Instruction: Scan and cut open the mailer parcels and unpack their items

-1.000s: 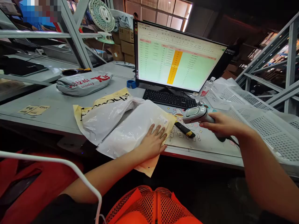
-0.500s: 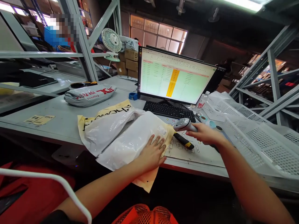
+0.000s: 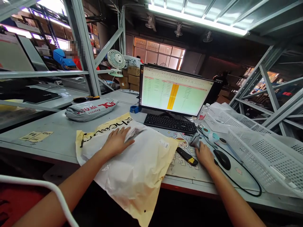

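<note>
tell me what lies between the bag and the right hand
In the head view, a black-and-yellow cutter lies between the bag and the right hand, on the printed mat.

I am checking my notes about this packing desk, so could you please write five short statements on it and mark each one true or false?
1. The left grip rests on the plastic mailing bag. True.
2. The right grip holds the utility knife. False: the right grip holds the barcode scanner.
3. The computer mouse lies right of the keyboard. True.
4. The monitor is dark. False: the monitor shows a spreadsheet.
5. The grey Express parcel stands upright. False: it lies flat.
</note>
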